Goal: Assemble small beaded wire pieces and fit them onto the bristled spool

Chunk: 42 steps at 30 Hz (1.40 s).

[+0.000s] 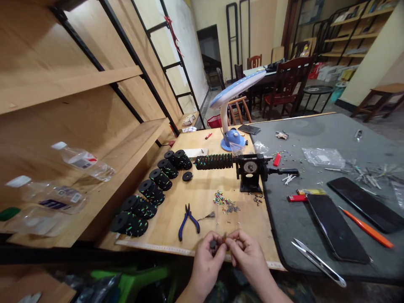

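My hands are together over the near edge of the table (202, 189): left hand (208, 259) and right hand (244, 254) both pinching a tiny part (224, 239), too small to ID. Dark bit (213, 243) tucked in my left. Main risk: pinch slips, part drops off the edge. Also, a wide wrist swing could scatter the loose beads (221, 197) beyond the pliers (188, 219).

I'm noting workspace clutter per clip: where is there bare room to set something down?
Bare wood shows between the blue pliers and the row of black rolls, and between the right hand and the small metal pieces. The grey mat is bare behind the clear bag. It's crowded around the phones: lighters, an orange tool, snips.
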Tool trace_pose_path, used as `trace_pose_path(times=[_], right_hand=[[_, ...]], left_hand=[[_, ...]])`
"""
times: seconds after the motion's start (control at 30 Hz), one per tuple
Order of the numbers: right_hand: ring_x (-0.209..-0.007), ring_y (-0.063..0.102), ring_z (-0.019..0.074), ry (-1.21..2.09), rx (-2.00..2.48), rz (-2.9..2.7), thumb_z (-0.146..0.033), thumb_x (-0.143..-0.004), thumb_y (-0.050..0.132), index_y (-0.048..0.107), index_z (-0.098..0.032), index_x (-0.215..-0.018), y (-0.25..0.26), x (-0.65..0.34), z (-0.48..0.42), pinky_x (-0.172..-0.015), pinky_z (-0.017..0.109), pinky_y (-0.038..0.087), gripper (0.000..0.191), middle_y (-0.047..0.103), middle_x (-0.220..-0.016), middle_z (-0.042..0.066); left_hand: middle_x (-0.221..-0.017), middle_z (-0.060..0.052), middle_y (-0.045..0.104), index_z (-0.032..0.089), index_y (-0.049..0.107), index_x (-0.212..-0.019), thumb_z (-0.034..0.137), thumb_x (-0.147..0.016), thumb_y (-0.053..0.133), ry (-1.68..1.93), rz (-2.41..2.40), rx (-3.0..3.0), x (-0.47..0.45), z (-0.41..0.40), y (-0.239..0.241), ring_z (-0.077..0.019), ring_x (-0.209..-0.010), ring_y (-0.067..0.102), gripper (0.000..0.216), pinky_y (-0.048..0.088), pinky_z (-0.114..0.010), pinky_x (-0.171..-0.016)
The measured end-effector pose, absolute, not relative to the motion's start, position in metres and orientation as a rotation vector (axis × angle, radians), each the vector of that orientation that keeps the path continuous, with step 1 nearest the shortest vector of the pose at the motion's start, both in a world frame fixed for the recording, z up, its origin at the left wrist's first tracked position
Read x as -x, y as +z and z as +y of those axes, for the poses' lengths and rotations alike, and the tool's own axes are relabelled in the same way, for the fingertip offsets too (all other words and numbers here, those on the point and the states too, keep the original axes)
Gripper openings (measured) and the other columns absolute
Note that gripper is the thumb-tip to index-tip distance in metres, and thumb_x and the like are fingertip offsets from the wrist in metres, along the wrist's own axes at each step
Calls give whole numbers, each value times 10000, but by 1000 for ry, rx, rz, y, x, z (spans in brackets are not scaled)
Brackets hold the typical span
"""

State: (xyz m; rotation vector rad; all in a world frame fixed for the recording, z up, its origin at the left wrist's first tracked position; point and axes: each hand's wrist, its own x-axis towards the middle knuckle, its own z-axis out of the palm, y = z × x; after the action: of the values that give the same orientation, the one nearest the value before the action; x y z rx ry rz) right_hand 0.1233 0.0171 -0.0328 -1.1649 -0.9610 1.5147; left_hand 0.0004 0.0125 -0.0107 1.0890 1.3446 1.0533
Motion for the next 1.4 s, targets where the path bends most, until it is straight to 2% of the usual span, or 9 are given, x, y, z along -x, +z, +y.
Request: trace_pose_path(times=[0.37, 0.5, 0.57, 0.73, 0.87, 1.03, 1.23, 1.4], right_hand=[[-331, 291, 54, 1535, 1174, -903, -688, -699, 624, 534, -189, -705, -29, -124, 18, -362, 189, 234, 508, 413, -369, -109], [-330, 281, 51, 1588, 1122, -815, -690, -678, 648, 512, -197, -710, -37, -123, 19, -367, 184, 236, 512, 402, -348, -120], [-327, 272, 49, 1614, 1100, -779, -694, -660, 660, 500, -202, -707, -39, -123, 19, -367, 183, 225, 520, 397, -339, -123], [-316, 253, 51, 1640, 1156, -762, -736, -592, 670, 503, -203, -697, -36, -127, 19, -355, 191, 172, 568, 401, -323, -115], [-301, 241, 46, 1672, 1219, -837, -775, -589, 624, 489, -207, -660, -33, -130, 16, -351, 195, 152, 588, 394, -317, -114], [-285, 259, 47, 1763, 1213, -938, -780, -618, 584, 485, -208, -649, -32, -129, 11, -345, 196, 155, 582, 420, -317, -105], [-271, 245, 41, 1797, 1225, -931, -779, -599, 593, 473, -213, -638, -31, -128, 14, -338, 195, 141, 580, 406, -300, -117], [-262, 235, 39, 1798, 1261, -914, -777, -595, 590, 467, -216, -636, -37, -127, 17, -329, 191, 146, 576, 400, -287, -120]], left_hand=[[-606, 76, 450, 184, 492, -729, 420, -754, 702, 1027, 1230, -1023, -2, 14, -15, -44, -429, 367, 317, 311, -173, -414], [-692, 60, 506, 182, 535, -923, 411, -738, 735, 1051, 1187, -917, -3, 15, -16, -49, -485, 427, 356, 347, -170, -459], [-672, 61, 508, 168, 552, -973, 403, -737, 741, 1029, 1165, -875, -3, 16, -17, -51, -497, 427, 383, 336, -167, -468], [-532, 79, 448, 141, 558, -763, 442, -743, 722, 966, 1157, -887, -1, 18, -20, -53, -469, 375, 344, 290, -172, -458], [-526, 87, 433, 149, 541, -743, 466, -735, 713, 973, 1211, -880, -1, 20, -22, -58, -468, 366, 360, 292, -175, -457], [-581, 67, 468, 147, 546, -728, 407, -754, 695, 979, 1263, -977, 0, 23, -25, -74, -499, 410, 300, 346, -187, -475], [-719, -9, 589, 147, 592, -763, 319, -790, 652, 1008, 1341, -1133, 1, 21, -24, -152, -695, 565, 184, 469, -241, -649], [-725, -32, 622, 149, 615, -763, 310, -769, 665, 1051, 1386, -1175, -1, 20, -17, -181, -715, 599, 169, 494, -258, -668]])
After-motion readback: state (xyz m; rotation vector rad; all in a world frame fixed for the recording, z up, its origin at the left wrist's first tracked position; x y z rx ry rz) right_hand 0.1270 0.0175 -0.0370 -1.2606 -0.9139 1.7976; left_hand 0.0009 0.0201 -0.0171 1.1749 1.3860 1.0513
